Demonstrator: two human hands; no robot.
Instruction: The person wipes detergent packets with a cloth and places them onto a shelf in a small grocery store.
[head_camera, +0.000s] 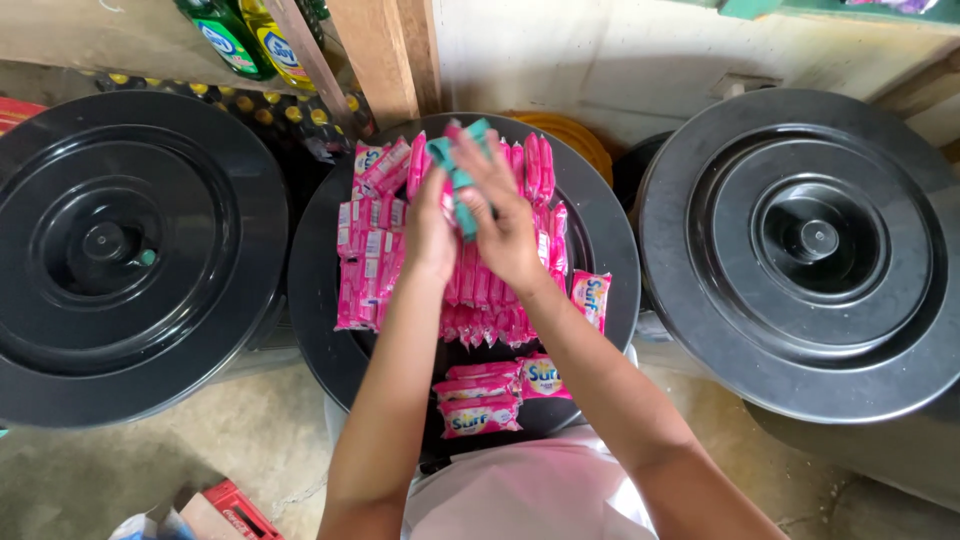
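- Left hand (430, 232): closed on the teal sachets (462, 175), held above the pink sachet rows (372, 275).
- Right hand (508, 222): grasping the same bundle, just beside the left.
- Handling, judged: light, limp, slippery film; pinch mid-bundle.
- Underneath: black drum lid (318, 300).

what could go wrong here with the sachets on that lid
1. The pink sachets lie heaped on the round black bin lid; a few sit near its rim and might slide off.
2. Both hands, left and right, share a grip on a teal packet right above the heap, so a forearm could knock packets to the floor.
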